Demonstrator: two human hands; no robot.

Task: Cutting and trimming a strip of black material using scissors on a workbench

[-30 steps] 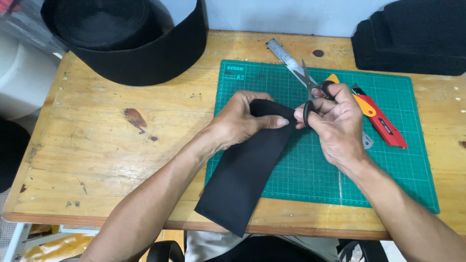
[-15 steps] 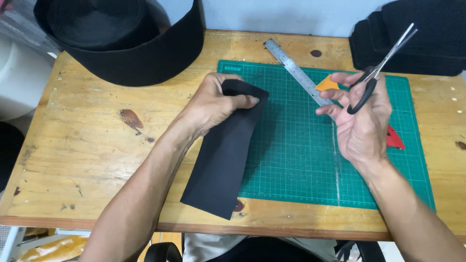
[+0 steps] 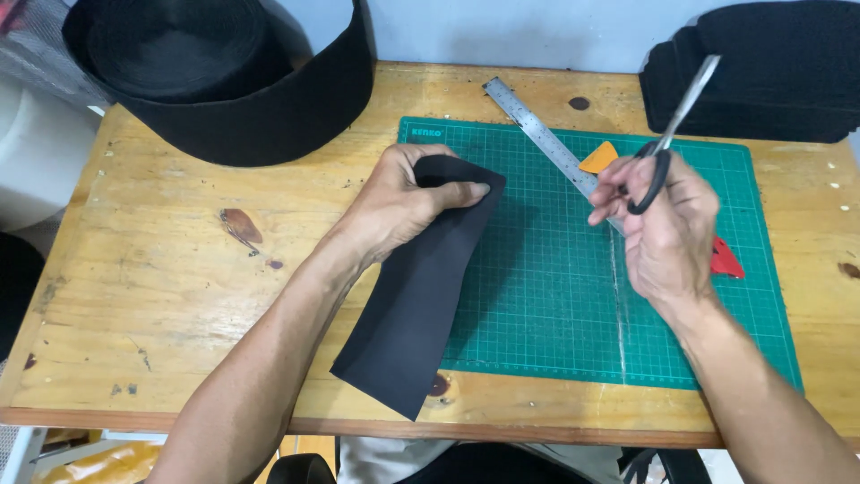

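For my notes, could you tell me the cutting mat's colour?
Green with a pale grid, cutting mat, clearest in the head view.

A ruler (image 3: 546, 139) lies on the mat (image 3: 537, 332), fabric roll (image 3: 224, 81) behind-left.

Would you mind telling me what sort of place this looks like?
Probably a small craft or sewing workshop: a green cutting mat on a wooden table, a steel ruler, and a big roll of black webbing.
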